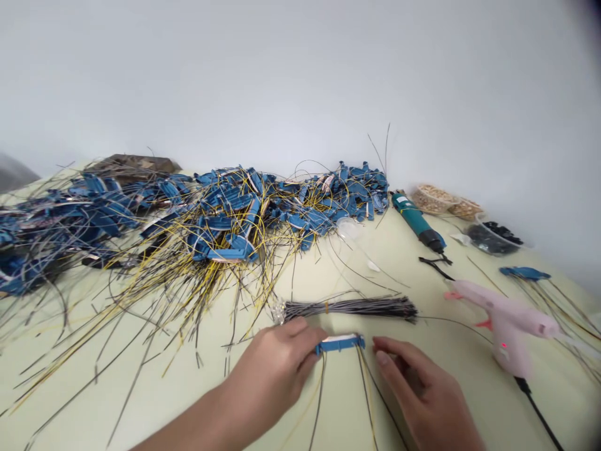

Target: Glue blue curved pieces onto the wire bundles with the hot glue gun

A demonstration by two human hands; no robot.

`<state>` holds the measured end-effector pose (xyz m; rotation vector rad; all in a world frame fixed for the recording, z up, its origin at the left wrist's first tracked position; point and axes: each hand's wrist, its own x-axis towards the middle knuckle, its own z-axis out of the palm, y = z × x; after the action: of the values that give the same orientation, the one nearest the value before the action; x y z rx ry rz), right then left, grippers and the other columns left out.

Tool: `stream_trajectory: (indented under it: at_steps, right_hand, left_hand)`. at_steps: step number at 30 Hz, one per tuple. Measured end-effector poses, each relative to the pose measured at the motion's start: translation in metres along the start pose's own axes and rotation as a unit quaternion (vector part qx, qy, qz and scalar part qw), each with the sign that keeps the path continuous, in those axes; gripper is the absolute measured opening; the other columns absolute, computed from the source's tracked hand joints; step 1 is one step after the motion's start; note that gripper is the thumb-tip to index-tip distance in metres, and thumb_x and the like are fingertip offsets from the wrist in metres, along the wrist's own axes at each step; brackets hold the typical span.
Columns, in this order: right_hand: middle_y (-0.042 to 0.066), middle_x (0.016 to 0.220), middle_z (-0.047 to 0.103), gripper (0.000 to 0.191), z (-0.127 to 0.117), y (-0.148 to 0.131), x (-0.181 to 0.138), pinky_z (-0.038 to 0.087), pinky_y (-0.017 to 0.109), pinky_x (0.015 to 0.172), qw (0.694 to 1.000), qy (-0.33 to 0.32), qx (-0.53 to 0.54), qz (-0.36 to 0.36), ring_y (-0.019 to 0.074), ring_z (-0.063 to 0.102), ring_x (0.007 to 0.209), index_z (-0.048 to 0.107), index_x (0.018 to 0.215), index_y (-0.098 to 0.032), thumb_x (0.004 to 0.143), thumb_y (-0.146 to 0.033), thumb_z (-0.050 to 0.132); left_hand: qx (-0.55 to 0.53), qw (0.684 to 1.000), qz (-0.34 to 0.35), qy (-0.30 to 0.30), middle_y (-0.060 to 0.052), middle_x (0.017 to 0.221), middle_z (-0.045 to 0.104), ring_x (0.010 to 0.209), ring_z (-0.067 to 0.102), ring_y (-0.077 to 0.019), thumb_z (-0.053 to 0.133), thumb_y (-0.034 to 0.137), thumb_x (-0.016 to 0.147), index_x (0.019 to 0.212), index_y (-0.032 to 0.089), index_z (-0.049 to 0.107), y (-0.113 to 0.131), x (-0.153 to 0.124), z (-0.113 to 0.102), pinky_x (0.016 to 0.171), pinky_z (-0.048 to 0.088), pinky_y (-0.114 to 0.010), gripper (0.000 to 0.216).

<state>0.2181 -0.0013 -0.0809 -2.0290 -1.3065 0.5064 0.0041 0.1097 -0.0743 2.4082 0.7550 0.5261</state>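
My left hand (277, 366) pinches the left end of a small blue plastic connector (340, 342) that lies on the pale table with thin wires trailing toward me. Just right of the connector, my right hand (417, 391) rests with its fingers curled and its fingertips near the connector's right end, apart from it. Beyond the connector lies a bundle of grey wires (350, 307) tied with a band.
A large heap of blue connectors with yellow and black wires (201, 219) covers the left and back of the table (141, 401). A pink glue gun (509, 322) stands at the right. Behind it are a teal tool (416, 220), small bowls of parts (491, 238) and another blue connector (523, 272).
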Motion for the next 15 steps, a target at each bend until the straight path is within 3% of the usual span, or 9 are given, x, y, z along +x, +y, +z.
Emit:
stream_trajectory:
  at_steps: [5,9,12,15]
  right_hand:
    - [0.004,0.103,0.074,0.036,0.005,0.008,0.002,0.056,0.035,0.079,0.999,-0.038,0.002,-0.004,0.0224,0.069,0.090,0.072,0.102,-0.026,0.089,-0.054,0.052]
    - [0.002,0.103,0.074,0.028,0.003,0.013,0.003,0.056,0.030,0.078,0.998,-0.026,-0.032,-0.046,0.0196,0.070,0.089,0.071,0.104,-0.028,0.091,-0.046,0.054]
    - [0.001,0.094,0.075,0.024,0.000,0.007,0.004,0.056,0.023,0.069,0.996,-0.008,-0.026,-0.080,0.0162,0.070,0.078,0.072,0.100,-0.027,0.089,-0.042,0.058]
    - [0.001,0.081,0.073,0.024,-0.001,-0.007,0.003,0.054,0.023,0.060,0.998,0.035,-0.004,-0.061,0.0146,0.064,0.061,0.073,0.091,-0.025,0.086,-0.043,0.060]
  left_hand:
    - [0.024,0.999,0.040,0.022,0.000,0.080,0.061,0.063,0.060,-0.0143,0.042,0.014,0.096,0.112,0.026,0.058,-0.002,0.000,-0.001,0.055,0.046,-0.025,0.026]
    - [0.041,0.997,0.052,0.037,0.001,0.084,0.064,0.069,0.064,-0.0139,0.042,0.010,0.095,0.116,0.027,0.055,-0.001,-0.002,-0.001,0.057,0.050,-0.025,0.030]
    - [0.053,0.995,0.070,0.044,0.001,0.090,0.068,0.073,0.067,-0.0133,0.043,0.007,0.093,0.122,0.026,0.051,0.001,-0.007,-0.001,0.058,0.052,-0.024,0.036]
    - [0.064,0.993,0.078,0.056,0.001,0.096,0.070,0.075,0.068,-0.0130,0.044,0.014,0.096,0.127,0.026,0.049,0.005,-0.011,-0.004,0.064,0.055,-0.024,0.033]
